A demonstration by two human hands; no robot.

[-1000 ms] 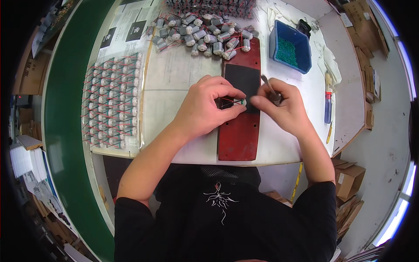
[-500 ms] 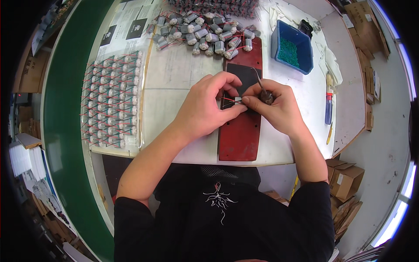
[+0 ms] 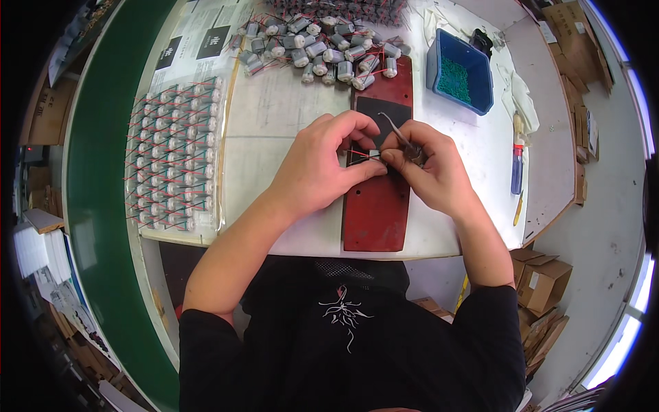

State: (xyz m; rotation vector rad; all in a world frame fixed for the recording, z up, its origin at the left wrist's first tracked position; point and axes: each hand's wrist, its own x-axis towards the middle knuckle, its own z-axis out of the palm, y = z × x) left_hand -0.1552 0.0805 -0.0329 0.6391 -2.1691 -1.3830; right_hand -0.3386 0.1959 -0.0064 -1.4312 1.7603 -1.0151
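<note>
Our left hand [image 3: 317, 159] pinches a small motor [image 3: 374, 154], our right hand [image 3: 437, 165] wraps its fingers round a hooked pick [image 3: 413, 152]; we judge the motor light, stiff, best held by its sides.

Just toward one o'clock from the centre, the left hand [image 3: 321, 163] and right hand [image 3: 434, 165] cover most of a small wired part [image 3: 373, 155], too small to make out fully. The right hand hides much of the hooked tool [image 3: 393, 125]'s handle. At twelve o'clock, the upper edge cuts off a dark stack [image 3: 336, 9]; at six, the lower edge crops the black shirt [image 3: 350, 374]. Between one and two, green pieces [image 3: 453, 78] blur together.
</note>
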